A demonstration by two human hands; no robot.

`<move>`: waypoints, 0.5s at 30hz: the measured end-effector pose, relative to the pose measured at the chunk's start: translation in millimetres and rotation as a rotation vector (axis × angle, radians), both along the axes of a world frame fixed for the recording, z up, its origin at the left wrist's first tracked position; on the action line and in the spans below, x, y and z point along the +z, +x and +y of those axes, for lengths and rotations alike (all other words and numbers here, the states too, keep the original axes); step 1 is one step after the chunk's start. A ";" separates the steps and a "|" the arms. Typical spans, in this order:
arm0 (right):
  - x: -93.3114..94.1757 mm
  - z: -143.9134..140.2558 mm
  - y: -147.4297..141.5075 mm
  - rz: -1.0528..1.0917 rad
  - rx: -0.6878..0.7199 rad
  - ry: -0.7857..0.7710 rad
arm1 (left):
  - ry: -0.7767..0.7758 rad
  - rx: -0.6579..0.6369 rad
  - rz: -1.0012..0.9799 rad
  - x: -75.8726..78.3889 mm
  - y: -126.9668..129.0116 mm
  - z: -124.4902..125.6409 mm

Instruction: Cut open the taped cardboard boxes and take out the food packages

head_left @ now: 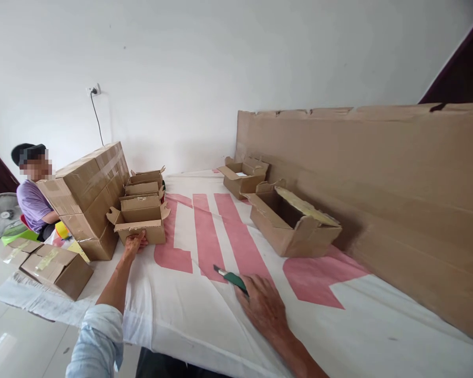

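My left hand (135, 243) is at the near side of a small open cardboard box (153, 233), its fingers closed on the front wall. That box stands upright with its flaps spread, the nearest in a row along the left of the table. In my right hand (263, 304) is a green utility knife (235, 280), its tip pointing left and away from me, low over the cloth. A larger open cardboard box (274, 223) stands beyond my right hand, and another open box (238, 184) sits behind it.
A white cloth with red print (236, 226) covers the table. Stacked taped cartons (90, 194) rise at the left, with closed boxes (57, 268) nearby. A tall cardboard sheet (362, 173) lines the right. A seated person (31, 197) and a fan (2, 215) are far left.
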State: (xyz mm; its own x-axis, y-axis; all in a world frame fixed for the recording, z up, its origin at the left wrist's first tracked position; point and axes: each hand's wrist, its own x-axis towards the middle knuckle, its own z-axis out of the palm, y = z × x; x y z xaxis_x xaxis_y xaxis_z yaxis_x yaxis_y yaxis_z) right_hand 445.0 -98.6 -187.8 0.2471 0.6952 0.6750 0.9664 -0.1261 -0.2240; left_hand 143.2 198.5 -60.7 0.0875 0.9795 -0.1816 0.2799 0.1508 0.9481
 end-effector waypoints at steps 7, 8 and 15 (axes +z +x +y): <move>-3.8 0.3 0.8 0.013 -0.009 0.015 | -0.001 0.006 0.009 3.1 17.1 27.6; -4.1 0.3 0.7 0.016 -0.009 0.016 | 0.000 0.006 0.011 3.3 18.7 30.9; -4.4 0.4 1.5 0.012 0.006 0.041 | 0.018 -0.026 0.038 4.7 21.7 47.5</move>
State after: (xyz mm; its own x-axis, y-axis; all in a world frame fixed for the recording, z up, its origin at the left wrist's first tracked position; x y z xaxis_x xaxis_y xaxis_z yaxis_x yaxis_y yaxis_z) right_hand 446.5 -98.2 -192.2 0.2513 0.6684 0.7000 0.9643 -0.1107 -0.2405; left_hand 165.0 246.0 -56.0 0.1058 0.9802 -0.1674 0.3197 0.1258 0.9391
